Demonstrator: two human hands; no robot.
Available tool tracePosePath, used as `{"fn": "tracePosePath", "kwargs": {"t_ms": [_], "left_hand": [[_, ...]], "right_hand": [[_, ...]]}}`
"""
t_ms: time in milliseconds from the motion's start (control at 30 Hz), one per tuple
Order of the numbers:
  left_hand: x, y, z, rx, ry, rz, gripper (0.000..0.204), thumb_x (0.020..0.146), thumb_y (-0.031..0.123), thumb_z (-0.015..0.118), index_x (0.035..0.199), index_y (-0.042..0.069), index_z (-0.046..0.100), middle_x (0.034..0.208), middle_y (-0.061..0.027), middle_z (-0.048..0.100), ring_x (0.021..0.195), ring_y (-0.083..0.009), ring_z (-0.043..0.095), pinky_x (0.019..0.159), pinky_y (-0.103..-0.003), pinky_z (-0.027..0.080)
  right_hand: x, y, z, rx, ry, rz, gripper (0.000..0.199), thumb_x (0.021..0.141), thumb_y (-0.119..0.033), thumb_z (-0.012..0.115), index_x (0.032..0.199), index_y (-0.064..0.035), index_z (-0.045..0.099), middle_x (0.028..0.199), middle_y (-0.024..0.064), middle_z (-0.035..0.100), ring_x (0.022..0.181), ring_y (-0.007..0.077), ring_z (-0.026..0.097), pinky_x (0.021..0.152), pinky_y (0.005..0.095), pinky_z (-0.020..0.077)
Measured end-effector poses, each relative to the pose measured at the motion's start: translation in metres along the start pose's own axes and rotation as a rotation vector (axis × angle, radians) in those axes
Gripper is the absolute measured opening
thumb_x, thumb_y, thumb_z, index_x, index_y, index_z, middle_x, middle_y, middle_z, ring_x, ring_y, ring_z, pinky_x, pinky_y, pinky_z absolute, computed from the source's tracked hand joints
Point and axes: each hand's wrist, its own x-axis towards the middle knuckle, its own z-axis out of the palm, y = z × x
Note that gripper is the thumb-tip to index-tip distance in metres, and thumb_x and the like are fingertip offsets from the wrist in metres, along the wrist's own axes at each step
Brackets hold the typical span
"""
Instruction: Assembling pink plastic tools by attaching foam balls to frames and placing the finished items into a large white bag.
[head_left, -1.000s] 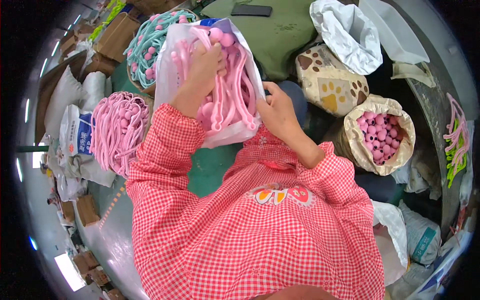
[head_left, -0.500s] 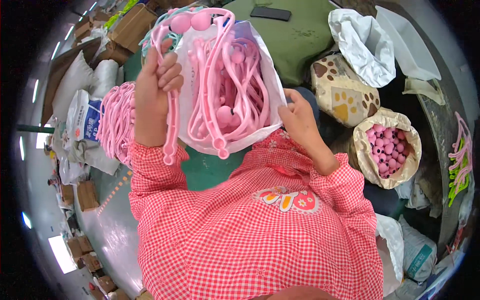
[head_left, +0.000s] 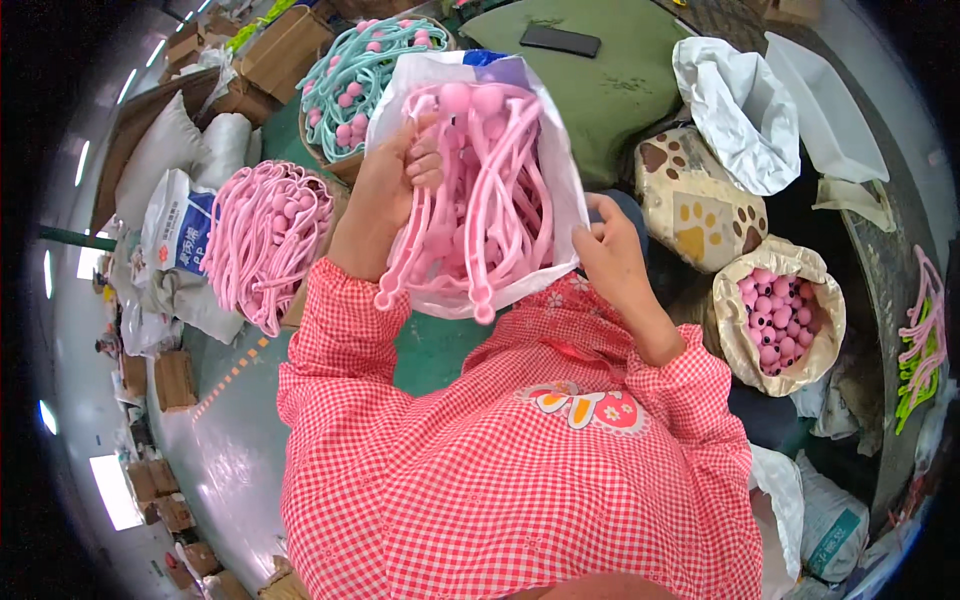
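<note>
My left hand (head_left: 392, 182) is closed round one arm of a pink two-ball massager (head_left: 456, 98). Its two balls are uppermost, and its long ridged arms hang down over more pink massagers inside a white woven bag (head_left: 568, 185). Some of the held piece is hard to tell from those behind it. On the bag's right side, my right hand (head_left: 612, 252) pinches the rim between thumb and fingers.
A heap of pink massagers (head_left: 268, 235) stands left, and a basket of teal ones with pink balls (head_left: 345, 95) lies beyond. A sack of pink balls (head_left: 778, 320) is at right, near a paw-print cushion (head_left: 690, 205). A phone (head_left: 560, 40) rests on green cloth.
My left hand has moved right and slightly down, bringing the pink massager from the bag's left edge over its opening. The right hand keeps its grip on the rim.
</note>
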Motion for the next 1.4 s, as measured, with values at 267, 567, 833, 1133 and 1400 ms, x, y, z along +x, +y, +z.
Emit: {"fn": "tracePosePath", "kwargs": {"t_ms": [267,567,833,1133,1400], "left_hand": [[-0.023,-0.012,0.099,0.335,-0.021,0.378,0.031,0.101,0.024,0.049,0.125,0.005,0.053,0.085,0.0018,0.053,0.059,-0.0042,0.044,0.045,-0.018,0.036],[0.004,-0.049,0.089,0.977,0.328,0.212,0.024,0.095,0.019,0.057,0.116,0.007,0.06,0.072,0.0049,0.053,0.055,-0.0028,0.045,0.043,-0.019,0.035],[0.007,-0.068,0.076,0.716,0.108,-0.099,0.02,0.095,0.013,0.051,0.114,0.008,0.055,0.07,0.0071,0.042,0.055,-0.003,0.04,0.046,-0.019,0.034],[0.03,-0.041,0.028,0.766,0.214,-0.191,0.009,0.093,0.01,0.052,0.085,0.011,0.049,0.069,0.0037,0.043,0.053,-0.0056,0.04,0.045,-0.021,0.034],[0.023,-0.055,0.037,0.505,0.158,-0.338,0.003,0.095,0.011,0.051,0.093,0.009,0.051,0.069,0.0051,0.042,0.051,-0.0042,0.037,0.044,-0.019,0.031]], "right_hand": [[-0.001,0.001,-0.005,-0.021,-0.023,-0.012,0.043,0.085,-0.007,0.054,0.126,0.0044,0.049,0.063,0.0006,0.059,0.054,0.0047,0.049,0.052,0.0232,0.038],[-0.001,0.004,-0.003,-0.016,-0.016,-0.003,0.042,0.086,-0.006,0.054,0.127,0.0046,0.049,0.064,0.0009,0.06,0.055,0.005,0.05,0.052,0.0231,0.0386],[-0.007,-0.004,-0.006,0.005,-0.017,0.065,0.04,0.087,-0.005,0.054,0.126,0.0036,0.05,0.063,-0.0008,0.058,0.053,0.0035,0.048,0.05,0.0223,0.0363],[-0.009,0.003,0.003,0.002,0.016,-0.057,0.039,0.087,-0.003,0.053,0.126,0.0027,0.051,0.066,-0.0014,0.06,0.056,0.0025,0.048,0.05,0.0217,0.0363],[-0.005,-0.024,0.002,-0.545,0.087,-0.144,0.038,0.081,-0.015,0.059,0.118,-0.0044,0.057,0.059,0.0128,0.059,0.056,0.0228,0.06,0.056,0.0381,0.0467]]}}
